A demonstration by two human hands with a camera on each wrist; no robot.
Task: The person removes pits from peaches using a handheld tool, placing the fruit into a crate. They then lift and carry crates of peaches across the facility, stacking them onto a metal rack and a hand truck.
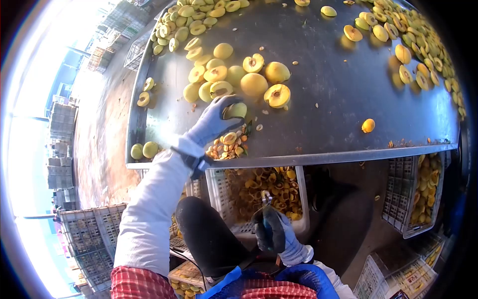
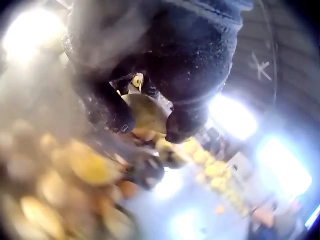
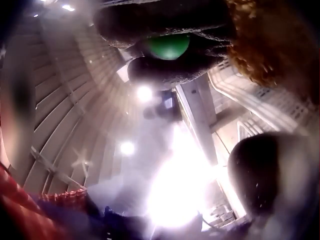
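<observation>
1. The left grip [image 1: 214,119], gloved, is curled round a yellow-green fruit [image 1: 235,110] above the tabletop [image 1: 318,119], just beside a heap of pits and scraps [image 1: 226,149]. Good handling likely means fingertips round its sides, firm enough to stop it rolling, light enough not to bruise it.
2. The right grip [image 1: 284,234] is wrapped round a slim tool [image 1: 267,198], its metal tip pointing away from the body, over the crate [image 1: 302,199]. The worker would do well to bring fruit and tip together slowly, left fingers clear of the metal.
3. Counted singly: one fruit in the left grip, one tool, one small orange fruit [image 1: 368,125] lying alone, two green fruits [image 1: 143,150] near the tabletop's corner and two cut halves [image 1: 146,92] by its side edge.
4. The middle cluster [image 1: 254,84] holds over a dozen pieces; overlaps prevent an exact count. The far piles [image 1: 428,45] and the crate's contents are too many to count.
</observation>
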